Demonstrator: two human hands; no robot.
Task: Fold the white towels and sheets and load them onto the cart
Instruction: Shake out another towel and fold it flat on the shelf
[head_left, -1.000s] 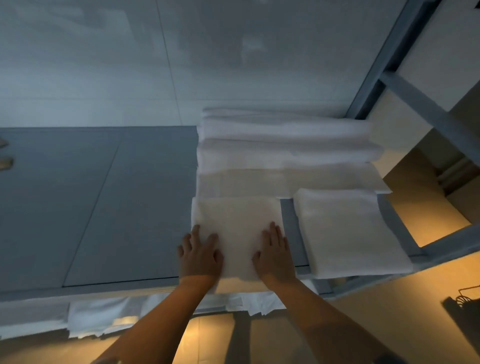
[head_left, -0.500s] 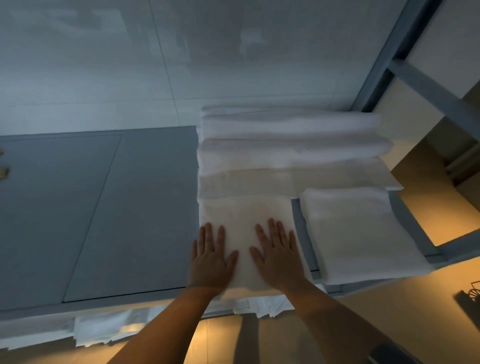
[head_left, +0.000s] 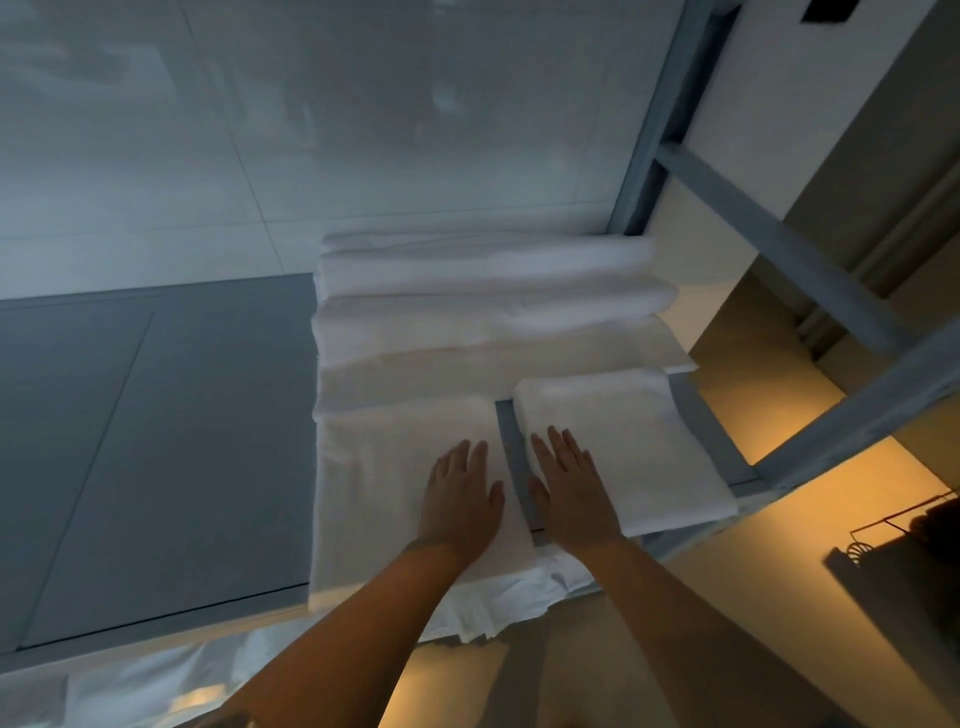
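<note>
On the cart shelf (head_left: 506, 441) at frame centre, both hands lie flat on folded white towels.
Left hand (head_left: 460, 499) presses the left towel (head_left: 384, 483), right hand (head_left: 569, 491) the right towel (head_left: 644, 447), fingers straight, gripping nothing. Risk: the left towel overhangs the shelf's near edge, so a push could slide it off; loose sheets (head_left: 493, 597) hang below.

Soft matt white cloth towels (head_left: 488, 291) lie on the cart (head_left: 511, 452), its grey painted metal frame scuffed; behind it, glossy wall tiles (head_left: 363, 130).
</note>
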